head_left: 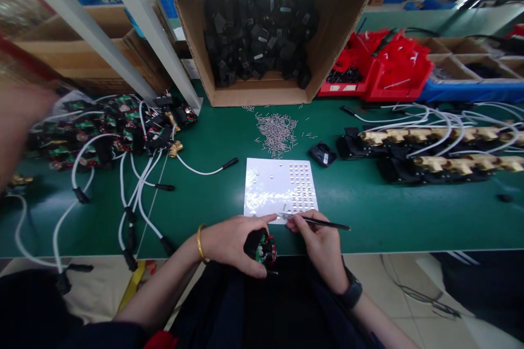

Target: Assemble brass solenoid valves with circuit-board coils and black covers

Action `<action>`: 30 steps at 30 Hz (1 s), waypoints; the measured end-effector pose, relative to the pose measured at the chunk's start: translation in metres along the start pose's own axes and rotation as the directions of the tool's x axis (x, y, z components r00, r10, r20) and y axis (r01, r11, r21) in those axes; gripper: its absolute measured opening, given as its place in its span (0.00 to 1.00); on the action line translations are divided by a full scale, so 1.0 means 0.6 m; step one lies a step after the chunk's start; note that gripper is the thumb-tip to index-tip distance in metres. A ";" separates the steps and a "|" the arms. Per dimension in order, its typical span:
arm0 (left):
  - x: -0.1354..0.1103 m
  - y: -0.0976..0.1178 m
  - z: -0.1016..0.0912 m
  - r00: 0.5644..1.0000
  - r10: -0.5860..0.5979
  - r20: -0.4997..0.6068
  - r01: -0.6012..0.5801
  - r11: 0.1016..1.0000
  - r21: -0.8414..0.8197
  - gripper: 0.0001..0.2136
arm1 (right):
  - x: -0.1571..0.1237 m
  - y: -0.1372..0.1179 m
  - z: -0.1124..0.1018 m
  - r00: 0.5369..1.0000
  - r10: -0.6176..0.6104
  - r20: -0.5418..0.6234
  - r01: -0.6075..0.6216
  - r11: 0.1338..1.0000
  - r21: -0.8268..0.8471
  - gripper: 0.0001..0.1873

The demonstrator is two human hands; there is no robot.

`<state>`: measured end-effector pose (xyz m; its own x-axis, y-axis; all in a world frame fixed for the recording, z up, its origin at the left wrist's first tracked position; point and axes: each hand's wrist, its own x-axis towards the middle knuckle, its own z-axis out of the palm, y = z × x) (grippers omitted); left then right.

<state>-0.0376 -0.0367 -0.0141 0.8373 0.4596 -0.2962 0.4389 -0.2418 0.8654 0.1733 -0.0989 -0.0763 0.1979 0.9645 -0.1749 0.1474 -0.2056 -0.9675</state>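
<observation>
My left hand point(231, 240), with a gold bangle on the wrist, is closed around a small black part with a green circuit board point(262, 248), held at the table's near edge. My right hand point(321, 240) pinches a thin black tweezer-like tool point(323, 223); its tip touches the near edge of a white sheet point(266, 185) covered with rows of small clear round stickers. A pile of small metal pins point(276, 133) lies just beyond the sheet.
An open cardboard box of black parts point(262, 43) stands at the back. Left lies a tangle of white cables and assembled units point(114, 136). Right are rows of brass-fitted units point(434, 147), red bins point(380, 65), and one loose black part point(323, 154).
</observation>
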 end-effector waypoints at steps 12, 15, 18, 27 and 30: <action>-0.001 -0.004 -0.002 1.000 -0.009 0.003 0.009 1.000 -0.013 0.42 | 0.003 -0.008 -0.007 0.997 0.004 0.075 -0.003 1.000 -0.014 0.14; -0.001 -0.004 -0.004 1.000 -0.014 0.008 0.014 1.000 -0.014 0.41 | 0.003 -0.006 -0.007 0.997 0.004 0.074 -0.002 1.000 -0.025 0.14; 0.000 -0.004 -0.004 1.000 -0.012 -0.003 0.012 1.000 -0.026 0.40 | 0.003 -0.001 -0.006 0.998 0.002 0.057 -0.001 1.000 -0.008 0.14; -0.027 -0.010 -0.008 0.972 -0.005 -0.235 -0.014 0.997 -0.080 0.30 | -0.001 -0.005 -0.002 0.999 0.011 0.043 -0.017 0.990 0.137 0.12; -0.069 -0.003 -0.044 0.883 -0.029 -0.468 0.018 0.999 -0.027 0.20 | 0.000 -0.006 -0.002 0.999 0.029 0.042 -0.036 0.981 0.192 0.12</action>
<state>-0.0816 -0.0328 0.0070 0.5744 0.8128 -0.0976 0.4452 -0.2102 0.8704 0.1739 -0.0986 -0.0728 0.1614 0.9642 -0.2103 -0.0484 -0.2051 -0.9775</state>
